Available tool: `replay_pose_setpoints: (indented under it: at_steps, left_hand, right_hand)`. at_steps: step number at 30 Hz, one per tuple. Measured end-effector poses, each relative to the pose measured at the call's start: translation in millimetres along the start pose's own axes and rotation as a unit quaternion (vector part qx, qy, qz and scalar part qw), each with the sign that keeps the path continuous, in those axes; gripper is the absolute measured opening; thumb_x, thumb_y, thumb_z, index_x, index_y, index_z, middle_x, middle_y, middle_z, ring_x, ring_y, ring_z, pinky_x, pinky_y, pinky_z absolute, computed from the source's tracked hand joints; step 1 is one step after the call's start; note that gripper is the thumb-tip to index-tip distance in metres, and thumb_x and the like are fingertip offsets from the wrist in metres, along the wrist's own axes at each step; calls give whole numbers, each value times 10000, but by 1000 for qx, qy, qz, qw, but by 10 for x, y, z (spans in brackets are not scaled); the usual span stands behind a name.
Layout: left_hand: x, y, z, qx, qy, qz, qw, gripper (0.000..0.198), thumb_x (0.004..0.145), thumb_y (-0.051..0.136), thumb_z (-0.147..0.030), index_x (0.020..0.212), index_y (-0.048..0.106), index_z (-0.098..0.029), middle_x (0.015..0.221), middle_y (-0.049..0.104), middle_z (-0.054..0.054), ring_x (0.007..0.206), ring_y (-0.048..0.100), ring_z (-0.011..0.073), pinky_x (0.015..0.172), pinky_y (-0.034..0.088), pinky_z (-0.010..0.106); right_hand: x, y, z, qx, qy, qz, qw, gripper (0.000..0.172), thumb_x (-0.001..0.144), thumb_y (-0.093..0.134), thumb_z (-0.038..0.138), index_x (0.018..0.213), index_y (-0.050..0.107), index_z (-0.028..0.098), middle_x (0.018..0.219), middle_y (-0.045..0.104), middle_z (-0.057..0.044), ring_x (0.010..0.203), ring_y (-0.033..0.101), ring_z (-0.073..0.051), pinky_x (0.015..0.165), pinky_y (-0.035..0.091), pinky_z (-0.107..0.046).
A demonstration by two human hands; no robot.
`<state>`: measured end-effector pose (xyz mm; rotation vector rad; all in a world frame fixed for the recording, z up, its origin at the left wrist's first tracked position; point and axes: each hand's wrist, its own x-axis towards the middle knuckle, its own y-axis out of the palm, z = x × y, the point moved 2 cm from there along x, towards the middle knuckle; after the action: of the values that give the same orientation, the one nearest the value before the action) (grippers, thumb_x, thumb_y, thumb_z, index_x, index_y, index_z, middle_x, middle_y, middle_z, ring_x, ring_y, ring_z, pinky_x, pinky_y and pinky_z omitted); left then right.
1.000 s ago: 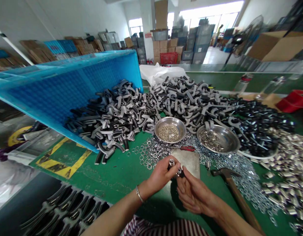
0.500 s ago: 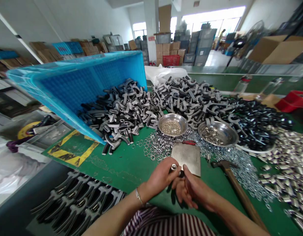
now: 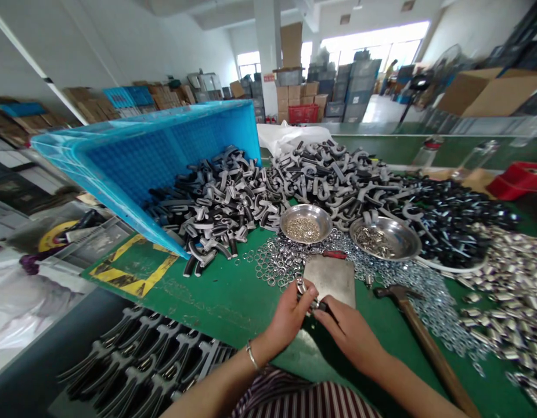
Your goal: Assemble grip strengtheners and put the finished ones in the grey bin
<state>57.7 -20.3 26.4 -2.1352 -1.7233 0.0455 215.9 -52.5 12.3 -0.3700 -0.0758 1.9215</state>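
My left hand [image 3: 286, 319], with a bracelet at the wrist, is closed around a small shiny metal fitting [image 3: 301, 285] whose round end sticks up past the fingers. Opposite it, my right hand [image 3: 353, 334] pinches a short black piece [image 3: 323, 306] that meets the metal between both hands. Fingers hide most of these parts, so I cannot tell whether they are joined. Just beyond the hands lies a flat metal plate [image 3: 331, 281] with a red-handled tool [image 3: 334, 254] at its far edge. A hammer [image 3: 418, 331] with a wooden handle rests right of my right hand.
A tipped blue crate [image 3: 107, 139] spills grey-and-black handles [image 3: 224, 197] onto the green table. Two steel bowls, one of small gold-coloured parts [image 3: 306, 223], one of pins [image 3: 385, 238], stand behind loose rings [image 3: 272, 264]. Metal sleeves [image 3: 512, 302] are heaped right; finished-looking handles [image 3: 141, 366] lie lower left.
My left hand has lifted and tilted the metal fitting slightly forward. The right hand has turned from palm up to knuckles up, now pinching the black piece. The view has shifted slightly.
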Motion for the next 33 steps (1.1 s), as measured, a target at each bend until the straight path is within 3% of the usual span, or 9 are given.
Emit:
replay_pose_setpoints:
  at_steps: [4, 9, 11, 15, 20, 25, 27, 30, 33]
  left_hand:
    - [18, 70, -106, 58, 140, 86, 985, 102, 958, 517, -276, 952, 580, -196, 1111, 571, 79, 1054, 548, 190, 939, 450, 321]
    - [81, 149, 28, 21, -1, -20, 1000, 188, 1012, 398, -296, 939, 534, -188, 882, 556, 38, 833, 558, 162, 799, 485, 306]
    - [92, 182, 37, 17, 16, -23, 999, 182, 1012, 402, -279, 923, 531, -187, 878, 547, 35, 838, 552, 160, 808, 481, 305]
    - [115, 207, -59, 43, 138, 37, 989, 87, 972, 487, -213, 928, 559, -193, 998, 555, 58, 955, 556, 165, 885, 470, 303]
    - [151, 231, -47, 46, 88, -24, 995, 142, 986, 436, -205, 893, 544, -194, 943, 559, 59, 916, 563, 175, 855, 485, 317]
    - [141, 286, -36, 68, 150, 66, 984, 94, 957, 495, -224, 911, 572, -195, 960, 573, 63, 886, 578, 172, 820, 492, 296]
    - [181, 315, -30, 47, 95, 41, 993, 136, 979, 454, -250, 919, 562, -193, 930, 573, 55, 868, 574, 171, 814, 488, 297]
    - [239, 382, -28, 26, 23, -8, 999, 172, 998, 413, -281, 934, 545, -192, 868, 562, 36, 828, 557, 172, 787, 475, 298]
    - [256, 423, -59, 34, 59, 30, 997, 176, 996, 416, -277, 904, 537, -190, 889, 559, 47, 867, 547, 179, 825, 464, 310]
  right_hand:
    - [-13, 37, -54, 78, 85, 150, 982, 779, 932, -32, 692, 695, 527, 203, 447, 463, 28, 295, 309, -99, 353, 295, -243]
    - [-8, -183, 65, -30, -64, -100, 992, 469, 817, 614, 661, 825, 577, 194, 806, 585, -31, 693, 508, -143, 593, 408, -234]
    - [-8, -165, 44, 78, -17, -45, 996, 461, 868, 530, 665, 813, 528, 208, 713, 510, 15, 582, 430, -113, 536, 388, -225]
    - [-26, -83, 13, 276, 114, 138, 945, 547, 943, 223, 703, 880, 485, 227, 560, 400, 82, 372, 229, -80, 373, 280, -213]
    - [-10, -191, 40, 119, 10, -27, 992, 470, 858, 544, 671, 835, 537, 202, 678, 542, 21, 491, 403, -81, 464, 338, -200]
    - [-79, -127, -49, 236, 119, 128, 956, 663, 930, 164, 723, 933, 569, 197, 484, 439, 70, 308, 252, -79, 366, 267, -216]
    - [-88, -214, -23, 96, 57, 30, 993, 600, 904, 308, 731, 899, 574, 193, 599, 574, -5, 418, 457, -120, 442, 353, -238]
    - [-117, -313, 28, -70, -35, -129, 989, 492, 843, 522, 692, 837, 557, 201, 832, 647, -83, 722, 586, -193, 643, 439, -287]
    - [-142, -237, -43, 78, 35, -32, 996, 514, 931, 327, 680, 861, 516, 208, 652, 575, -11, 484, 472, -132, 514, 399, -263]
